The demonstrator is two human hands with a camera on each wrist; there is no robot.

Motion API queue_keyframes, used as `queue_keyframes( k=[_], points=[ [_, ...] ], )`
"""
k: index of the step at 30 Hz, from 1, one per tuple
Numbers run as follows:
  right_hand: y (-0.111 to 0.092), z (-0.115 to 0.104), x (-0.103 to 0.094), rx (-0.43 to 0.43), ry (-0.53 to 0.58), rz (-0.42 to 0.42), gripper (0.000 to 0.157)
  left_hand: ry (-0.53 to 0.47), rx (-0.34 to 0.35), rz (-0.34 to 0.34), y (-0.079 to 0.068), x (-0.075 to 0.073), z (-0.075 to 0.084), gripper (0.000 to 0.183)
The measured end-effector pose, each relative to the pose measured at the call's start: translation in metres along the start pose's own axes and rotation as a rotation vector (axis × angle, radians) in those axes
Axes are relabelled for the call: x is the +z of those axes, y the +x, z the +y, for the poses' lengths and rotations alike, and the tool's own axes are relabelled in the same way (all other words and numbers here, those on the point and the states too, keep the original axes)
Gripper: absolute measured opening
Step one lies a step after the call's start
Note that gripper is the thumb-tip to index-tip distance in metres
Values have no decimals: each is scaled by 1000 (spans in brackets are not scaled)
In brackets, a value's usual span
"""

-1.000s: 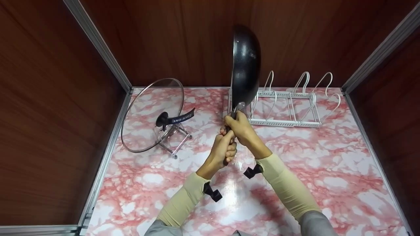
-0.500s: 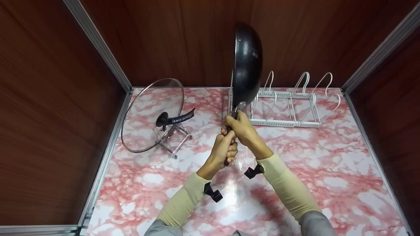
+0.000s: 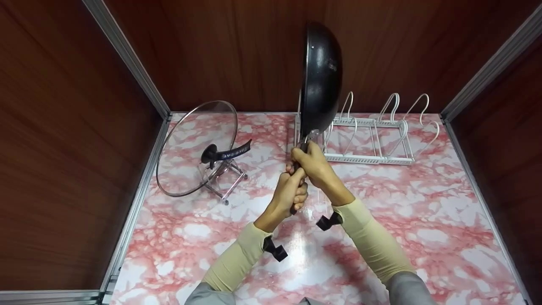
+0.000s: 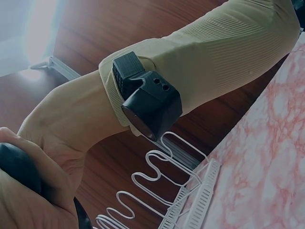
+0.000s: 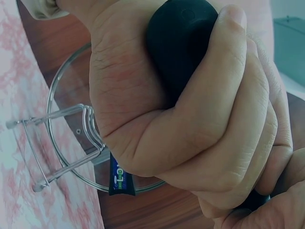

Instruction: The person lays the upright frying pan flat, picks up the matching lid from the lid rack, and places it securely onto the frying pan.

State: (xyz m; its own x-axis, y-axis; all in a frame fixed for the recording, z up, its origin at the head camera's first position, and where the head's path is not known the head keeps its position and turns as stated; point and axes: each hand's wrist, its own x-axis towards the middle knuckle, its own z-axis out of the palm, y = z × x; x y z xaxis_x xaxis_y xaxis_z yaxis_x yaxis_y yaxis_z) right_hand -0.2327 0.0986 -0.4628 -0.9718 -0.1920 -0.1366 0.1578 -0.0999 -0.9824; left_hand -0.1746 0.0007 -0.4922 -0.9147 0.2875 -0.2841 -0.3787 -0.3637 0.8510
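A black wok [image 3: 324, 80] is held up on its side, its rim facing left and its rounded bottom facing right. My right hand [image 3: 314, 165] grips the black handle close to the pan. Just behind it, nearer my body, my left hand [image 3: 288, 192] wraps round the same handle. The handle's rounded end [image 5: 181, 43] pokes out of the left fist in the right wrist view. In the head view the wok's lower part overlaps the left end of a white wire rack [image 3: 368, 160], which has upright loops.
At the left, a glass lid [image 3: 199, 114] with a black knob and a dark tag [image 3: 235, 152] leans upright in a small metal stand [image 3: 235, 184]. Brown wood-grain walls [image 3: 237, 51] enclose the red-and-white marbled tabletop [image 3: 402, 216] at the back and both sides.
The wok has shifted slightly up and to the right in the head view, with both hands moving along on its handle. The lid and rack have stayed put.
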Motion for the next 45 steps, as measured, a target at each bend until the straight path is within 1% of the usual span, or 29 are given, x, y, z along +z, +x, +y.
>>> queue_keyframes(
  k=[12,29,37,45],
  points=[
    [-3,-5,0,-1,14,-2,5,1,0,14,-3,4,4,32],
    [-7,-9,2,-30,16,-26,11,21,17,-26,-5,4,5,36],
    [-7,-12,1,-47,28,-34,11,26,17,-9,-6,7,7,34],
    [-9,-16,0,-55,21,-32,10,26,34,-23,-8,8,9,34]
  ],
)
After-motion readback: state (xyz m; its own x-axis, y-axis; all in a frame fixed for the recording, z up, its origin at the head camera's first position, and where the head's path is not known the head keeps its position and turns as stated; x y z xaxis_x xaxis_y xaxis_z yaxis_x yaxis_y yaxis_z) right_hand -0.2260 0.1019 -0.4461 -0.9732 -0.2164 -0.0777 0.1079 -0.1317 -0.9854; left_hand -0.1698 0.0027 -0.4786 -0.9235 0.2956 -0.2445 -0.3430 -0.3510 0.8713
